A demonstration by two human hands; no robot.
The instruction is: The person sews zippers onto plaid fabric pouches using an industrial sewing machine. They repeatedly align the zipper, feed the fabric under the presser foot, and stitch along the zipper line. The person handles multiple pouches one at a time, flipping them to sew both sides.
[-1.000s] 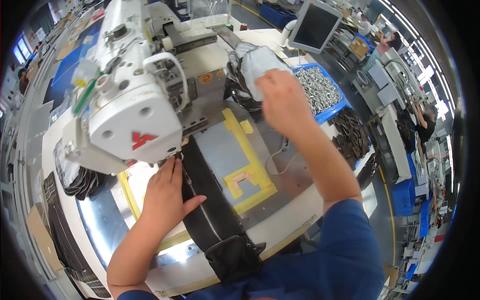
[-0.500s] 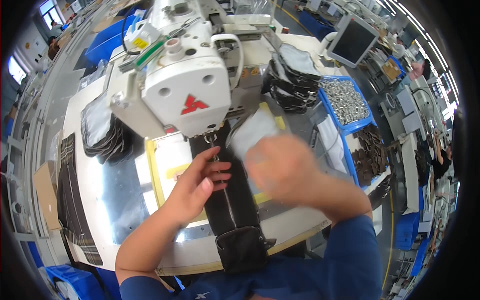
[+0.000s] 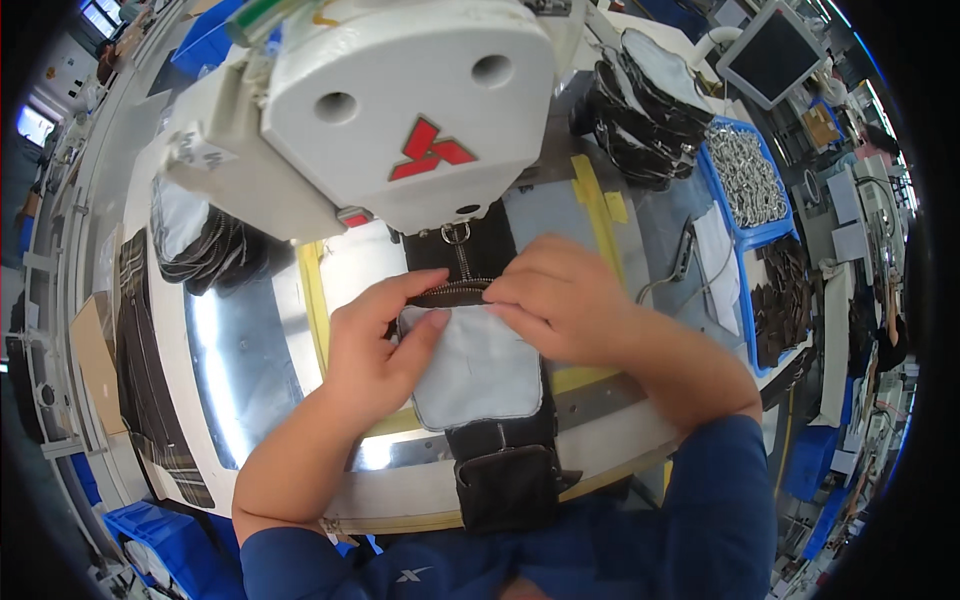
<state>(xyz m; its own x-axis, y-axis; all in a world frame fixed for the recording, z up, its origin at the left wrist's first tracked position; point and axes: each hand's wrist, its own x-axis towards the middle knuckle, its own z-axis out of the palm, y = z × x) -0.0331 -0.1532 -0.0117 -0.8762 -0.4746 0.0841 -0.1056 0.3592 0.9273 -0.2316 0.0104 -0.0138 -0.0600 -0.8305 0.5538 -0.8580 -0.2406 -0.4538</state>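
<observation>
Between my hands is a flat pocket piece (image 3: pixel 476 368), its pale grey side up and an opened zipper edge along its top. My left hand (image 3: pixel 372 340) grips the top left corner, thumb over the grey face. At the top right corner, my right hand (image 3: pixel 570 305) pinches the zipper edge. Under the piece runs a long black fabric strip (image 3: pixel 500 435). A metal D-ring (image 3: pixel 456 234) lies on its far part, and a small black zipped pouch (image 3: pixel 508 490) is at its near end. Just beyond my hands stands the white sewing machine head (image 3: pixel 400 100), its needle area hidden.
Stacks of grey-backed pocket pieces stand left (image 3: pixel 205 240) and far right (image 3: pixel 655 90). On the right are a blue bin of metal hardware (image 3: pixel 745 175), a blue bin of brown pieces (image 3: pixel 780 300) and a monitor (image 3: pixel 771 53). Striped fabric (image 3: pixel 150 370) hangs at the left edge.
My right hand has brought the grey-backed pocket piece from the right onto the black strip. My left hand, open before, has closed on its corner. The view has moved closer to the machine.
</observation>
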